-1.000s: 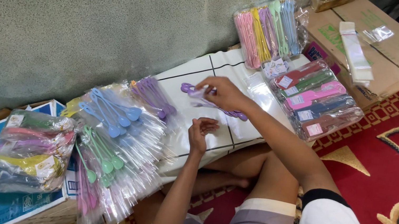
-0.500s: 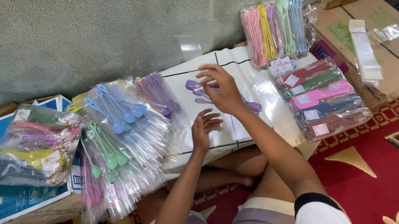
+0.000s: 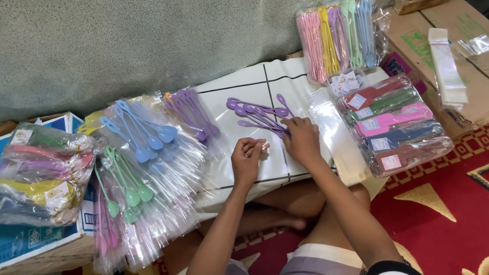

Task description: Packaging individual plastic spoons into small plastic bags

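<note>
Purple spoons (image 3: 256, 113), roughly six, were fanned loose on the white board (image 3: 245, 88); their handle ends were covered by the right hand (image 3: 302, 141), grip undeterminable. Left hand (image 3: 247, 156) was curled just beside, contents unclear.

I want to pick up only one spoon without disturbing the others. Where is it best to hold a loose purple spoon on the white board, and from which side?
Probably by the bowl end. The loose purple spoons fan out with bowls apart toward the wall, while their handles bunch under the right hand. Come from above on the far side, away from the left hand.
</note>
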